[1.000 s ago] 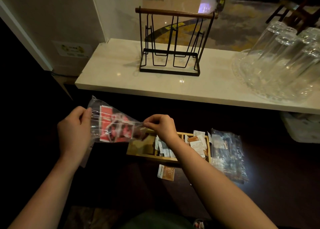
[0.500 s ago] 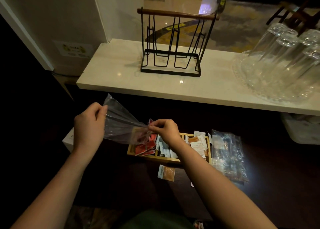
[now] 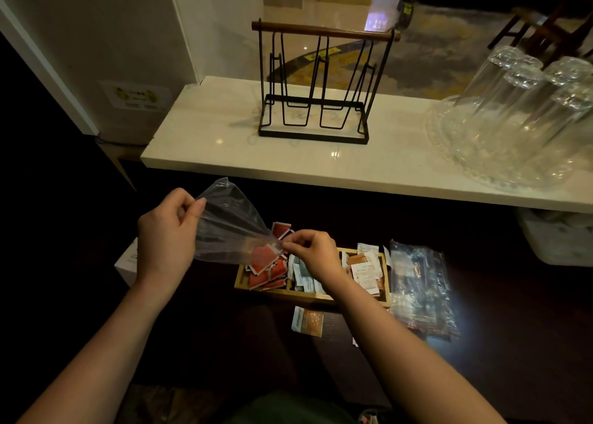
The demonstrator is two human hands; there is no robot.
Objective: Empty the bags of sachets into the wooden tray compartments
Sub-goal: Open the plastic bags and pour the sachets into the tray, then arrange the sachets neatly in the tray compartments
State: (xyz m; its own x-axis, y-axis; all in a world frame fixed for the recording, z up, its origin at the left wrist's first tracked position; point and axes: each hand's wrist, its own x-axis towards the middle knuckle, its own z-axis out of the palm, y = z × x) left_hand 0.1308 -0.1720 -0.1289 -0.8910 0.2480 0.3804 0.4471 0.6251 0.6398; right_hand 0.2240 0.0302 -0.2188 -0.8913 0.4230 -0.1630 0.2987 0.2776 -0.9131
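The left hand [image 3: 167,240] is pinching the closed end of a clear plastic bag [image 3: 229,228], holding it raised. The right hand [image 3: 316,253] is pinching the bag's lower mouth just above the wooden tray [image 3: 282,292]. Red sachets [image 3: 268,263] are lying partly inside the bag's mouth and piled in the tray's left compartment below it. White and brown sachets [image 3: 364,268] are filling the tray's right compartment. A full bag [image 3: 420,290] is lying beside the tray's right edge.
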